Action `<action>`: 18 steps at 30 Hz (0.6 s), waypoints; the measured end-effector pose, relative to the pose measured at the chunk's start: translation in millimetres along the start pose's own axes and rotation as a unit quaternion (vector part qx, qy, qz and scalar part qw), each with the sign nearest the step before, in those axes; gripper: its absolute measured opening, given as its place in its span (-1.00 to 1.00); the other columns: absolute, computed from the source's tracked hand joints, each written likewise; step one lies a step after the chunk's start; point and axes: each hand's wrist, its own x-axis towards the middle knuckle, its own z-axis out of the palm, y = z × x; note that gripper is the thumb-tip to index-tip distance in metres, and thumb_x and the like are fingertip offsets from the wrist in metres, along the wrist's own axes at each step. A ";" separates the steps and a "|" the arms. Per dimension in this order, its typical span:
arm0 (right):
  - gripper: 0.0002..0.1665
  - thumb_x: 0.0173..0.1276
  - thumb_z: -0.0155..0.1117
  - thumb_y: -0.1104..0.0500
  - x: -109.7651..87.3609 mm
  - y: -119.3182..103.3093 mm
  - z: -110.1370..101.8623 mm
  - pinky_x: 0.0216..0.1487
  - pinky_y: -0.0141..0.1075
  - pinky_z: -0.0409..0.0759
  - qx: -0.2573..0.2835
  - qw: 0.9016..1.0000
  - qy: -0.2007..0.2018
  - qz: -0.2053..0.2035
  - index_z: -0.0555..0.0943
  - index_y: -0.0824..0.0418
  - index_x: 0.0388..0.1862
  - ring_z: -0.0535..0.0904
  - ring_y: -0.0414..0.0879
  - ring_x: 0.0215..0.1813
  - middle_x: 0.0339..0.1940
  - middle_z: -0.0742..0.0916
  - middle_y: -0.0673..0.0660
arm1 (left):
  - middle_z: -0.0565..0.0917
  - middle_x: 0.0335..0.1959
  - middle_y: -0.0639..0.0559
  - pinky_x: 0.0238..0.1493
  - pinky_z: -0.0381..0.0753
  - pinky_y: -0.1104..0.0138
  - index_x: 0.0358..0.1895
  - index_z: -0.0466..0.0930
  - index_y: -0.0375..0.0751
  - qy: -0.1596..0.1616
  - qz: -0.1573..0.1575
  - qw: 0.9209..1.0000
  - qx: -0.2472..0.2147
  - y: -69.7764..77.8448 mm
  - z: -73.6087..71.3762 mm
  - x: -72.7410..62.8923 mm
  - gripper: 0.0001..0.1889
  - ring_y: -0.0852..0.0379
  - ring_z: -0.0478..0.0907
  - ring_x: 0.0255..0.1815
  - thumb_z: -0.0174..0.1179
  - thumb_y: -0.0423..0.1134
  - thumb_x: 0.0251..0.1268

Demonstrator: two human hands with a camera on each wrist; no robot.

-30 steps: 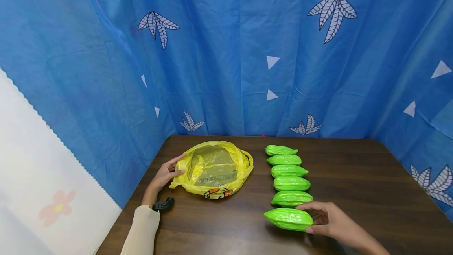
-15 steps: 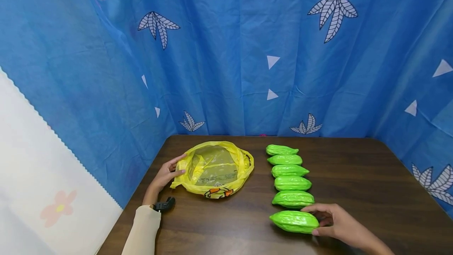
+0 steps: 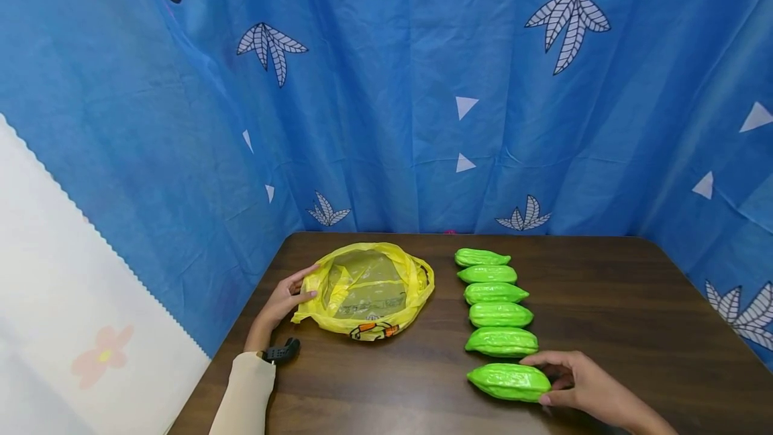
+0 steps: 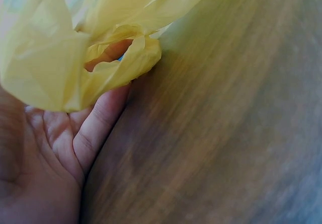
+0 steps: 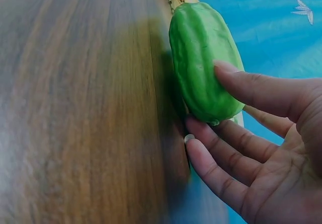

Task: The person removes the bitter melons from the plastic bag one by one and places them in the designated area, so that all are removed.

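Note:
At the table's left side lies a yellow plastic bag (image 3: 408,314), its wide mouth facing up toward me. My left hand (image 3: 280,299) holds the bag's left edge; in the left wrist view, yellow film (image 4: 45,58) covers most of the fingers. On the right, my right hand (image 3: 582,384) grips the blunt end of a glossy green bitter gourd (image 3: 508,382), whose pointed end faces left. The right wrist view has the thumb on the ribbed gourd (image 5: 201,58) and the other fingers at its end. Several similar gourds (image 3: 501,342) lie in a column beyond it.
The dark wooden table (image 3: 362,388) ends at a blue patterned curtain (image 3: 386,119) at the back and sides. A white cloth with a flower print (image 3: 78,301) hangs at the left. A black device (image 3: 282,350) sits on the left wrist.
The right hand has moved the nearest bitter gourd slightly right and toward me, leaving a wider gap to the column. The left hand and the bag stay nearly in place.

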 end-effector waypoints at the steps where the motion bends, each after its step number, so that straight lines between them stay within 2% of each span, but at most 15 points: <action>1: -0.42 0.33 0.43 0.25 -0.1 0.3 0.0 -0.20 -0.23 0.65 -0.001 1.000 0.000 0.000 0.56 0.36 0.31 0.61 -0.24 -0.04 0.21 0.61 0.37 | 0.30 0.54 -0.20 0.15 0.53 0.36 0.54 0.31 -0.17 0.000 0.000 1.000 -0.001 0.0 0.1 -0.2 -0.34 -0.17 0.36 0.42 0.28 -0.30 0.41; 4: -0.42 0.33 0.43 0.25 -0.5 0.5 -0.4 -0.20 -0.23 0.65 -0.003 1.000 0.002 -0.002 0.55 0.38 0.30 0.61 -0.25 -0.05 0.19 0.62 0.34 | 0.30 0.54 -0.20 0.14 0.54 0.37 0.54 0.32 -0.16 0.001 -0.006 1.000 -0.003 0.3 0.3 -0.5 -0.34 -0.15 0.38 0.41 0.28 -0.29 0.41; 10: -0.44 0.35 0.41 0.25 -1.1 1.2 -1.5 -0.21 -0.24 0.65 -0.007 1.000 0.002 -0.015 0.56 0.39 0.30 0.62 -0.25 -0.05 0.15 0.68 0.09 | 0.28 0.55 -0.21 0.13 0.52 0.41 0.54 0.30 -0.19 -0.001 -0.012 1.000 -0.008 1.4 0.0 0.0 -0.34 -0.17 0.35 0.42 0.28 -0.32 0.41; 16: -0.43 0.35 0.42 0.22 -1.5 1.1 -2.3 -0.21 -0.23 0.65 -0.012 1.000 0.006 -0.007 0.56 0.39 0.30 0.62 -0.27 -0.04 0.19 0.65 0.26 | 0.28 0.55 -0.22 0.13 0.52 0.43 0.54 0.30 -0.19 -0.005 -0.010 1.000 -0.014 2.4 -0.2 0.4 -0.34 -0.29 0.32 0.43 0.27 -0.31 0.42; 18: -0.42 0.35 0.42 0.22 -1.4 1.4 -2.8 -0.21 -0.23 0.66 -0.015 1.000 0.006 -0.011 0.55 0.40 0.30 0.62 -0.28 -0.04 0.19 0.65 0.24 | 0.28 0.55 -0.20 0.13 0.52 0.43 0.55 0.30 -0.16 -0.006 -0.012 1.000 -0.014 2.1 -0.1 0.2 -0.34 -0.27 0.33 0.43 0.28 -0.29 0.41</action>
